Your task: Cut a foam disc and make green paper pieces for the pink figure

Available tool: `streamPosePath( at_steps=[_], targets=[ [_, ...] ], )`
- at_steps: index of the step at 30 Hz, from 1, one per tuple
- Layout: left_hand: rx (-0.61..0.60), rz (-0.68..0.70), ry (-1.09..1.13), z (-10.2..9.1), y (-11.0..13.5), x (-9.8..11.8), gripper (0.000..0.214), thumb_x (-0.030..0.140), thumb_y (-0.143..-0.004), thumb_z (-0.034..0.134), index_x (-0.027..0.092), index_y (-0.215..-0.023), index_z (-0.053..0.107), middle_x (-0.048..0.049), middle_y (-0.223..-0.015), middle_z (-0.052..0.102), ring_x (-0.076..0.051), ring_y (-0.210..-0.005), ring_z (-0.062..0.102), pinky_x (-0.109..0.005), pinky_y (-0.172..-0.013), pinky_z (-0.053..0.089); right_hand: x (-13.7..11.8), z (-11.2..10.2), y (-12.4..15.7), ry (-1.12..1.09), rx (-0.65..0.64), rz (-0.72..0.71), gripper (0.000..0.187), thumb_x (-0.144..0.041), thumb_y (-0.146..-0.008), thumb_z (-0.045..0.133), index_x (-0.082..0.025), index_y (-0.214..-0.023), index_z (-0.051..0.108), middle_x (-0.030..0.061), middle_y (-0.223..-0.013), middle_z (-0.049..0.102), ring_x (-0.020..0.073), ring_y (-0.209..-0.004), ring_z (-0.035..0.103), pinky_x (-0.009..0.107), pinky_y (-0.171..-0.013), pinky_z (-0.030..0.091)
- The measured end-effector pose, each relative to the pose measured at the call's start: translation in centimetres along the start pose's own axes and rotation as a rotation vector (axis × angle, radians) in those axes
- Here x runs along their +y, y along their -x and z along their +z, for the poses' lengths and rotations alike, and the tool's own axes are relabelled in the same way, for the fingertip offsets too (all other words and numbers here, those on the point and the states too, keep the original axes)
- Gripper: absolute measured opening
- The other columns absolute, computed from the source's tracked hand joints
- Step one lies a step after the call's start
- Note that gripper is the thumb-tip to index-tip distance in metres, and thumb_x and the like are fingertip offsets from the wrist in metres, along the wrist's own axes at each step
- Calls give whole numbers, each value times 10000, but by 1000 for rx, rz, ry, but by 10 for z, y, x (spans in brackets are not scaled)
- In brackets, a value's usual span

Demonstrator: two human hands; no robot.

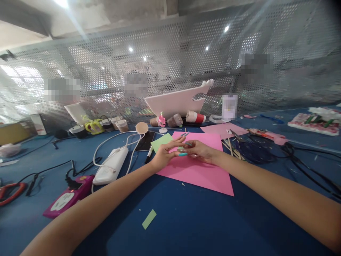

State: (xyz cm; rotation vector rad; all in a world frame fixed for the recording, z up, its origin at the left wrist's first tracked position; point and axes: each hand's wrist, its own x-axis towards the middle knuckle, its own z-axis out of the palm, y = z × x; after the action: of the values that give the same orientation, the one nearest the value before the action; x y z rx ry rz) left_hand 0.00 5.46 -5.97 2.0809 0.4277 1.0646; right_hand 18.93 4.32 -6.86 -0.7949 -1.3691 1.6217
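Note:
My left hand (166, 155) and my right hand (201, 151) meet above a pink paper sheet (202, 179), with their fingertips together. A small green piece (181, 148), paper by its look, shows between the fingers. Its shape is mostly hidden. The left thumb reaches across to the right fingertips, while other left fingers stretch forward. The right fingers are bent in a pinch. Beside the left hand lies a light green paper (161, 141), partly over the pink sheet. A green paper strip (149, 219) rests on the blue table nearer to me.
To the left are a white power bank (113, 167) with a looped cable, a purple power strip (69, 195), a black marker (149, 155) and a phone (145, 141). Scissors (236, 136), wooden sticks (231, 147) and black cables lie right. Paper cups (195, 117) and a white foam board (176, 101) line the back.

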Motion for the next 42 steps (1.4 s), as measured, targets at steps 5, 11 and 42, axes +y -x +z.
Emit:
streamPosePath(
  at_steps=[5,11,42],
  targets=[
    [-83,90,-172,-8,-2,-6,397,294,-700,755,224,-1086,696,-114,-1283,593,-306,-1295,446,-528,-1067,379,-7,-6,0,276,-60,-38,285,-341,-597,825,-155,-770,696,-45,-575,530,46,-453,337,236,-439,238],
    [-75,298,-521,-14,1,-11,331,301,-779,684,240,-1104,677,-104,-1153,674,-276,-1186,563,-557,-1056,356,-22,-5,2,469,-110,-64,290,-341,-606,810,-143,-809,747,33,-649,665,82,-494,438,253,-457,281],
    [97,53,-44,3,4,2,393,263,-668,783,241,-1052,707,-121,-1229,630,-296,-1189,556,-476,-927,528,-25,-6,6,200,-155,-4,283,-284,-592,816,-175,-833,718,4,-677,638,80,-535,484,233,-450,272]
  ],
)
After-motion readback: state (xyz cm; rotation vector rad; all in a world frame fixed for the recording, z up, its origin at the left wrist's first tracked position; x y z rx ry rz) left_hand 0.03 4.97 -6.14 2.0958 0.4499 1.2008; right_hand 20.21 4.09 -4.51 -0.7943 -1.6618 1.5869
